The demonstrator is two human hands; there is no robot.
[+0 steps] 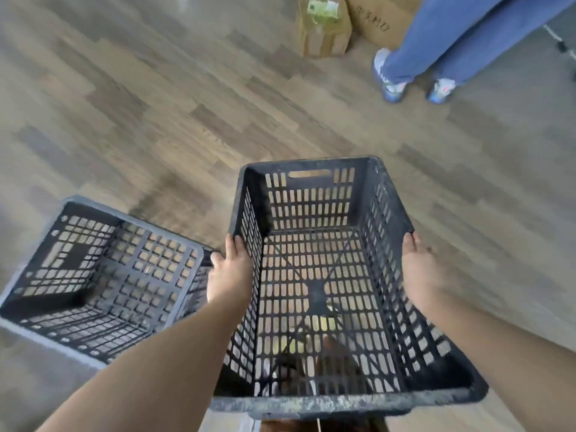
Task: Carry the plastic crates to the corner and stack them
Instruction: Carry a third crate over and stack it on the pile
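I hold a dark, empty, slotted plastic crate (311,194) in front of me, above the wooden floor. My left hand (229,271) grips its left rim and my right hand (419,269) grips its right rim. A second dark plastic crate (99,275) sits tilted on the floor to the left, just beside my left hand, also empty. My feet show dimly through the bottom of the held crate.
Another person in blue trousers and sneakers (414,82) stands at the top right. Behind them are cardboard boxes (324,29) with a yellowish package. Wood-pattern floor (156,104) spreads across the upper left and right.
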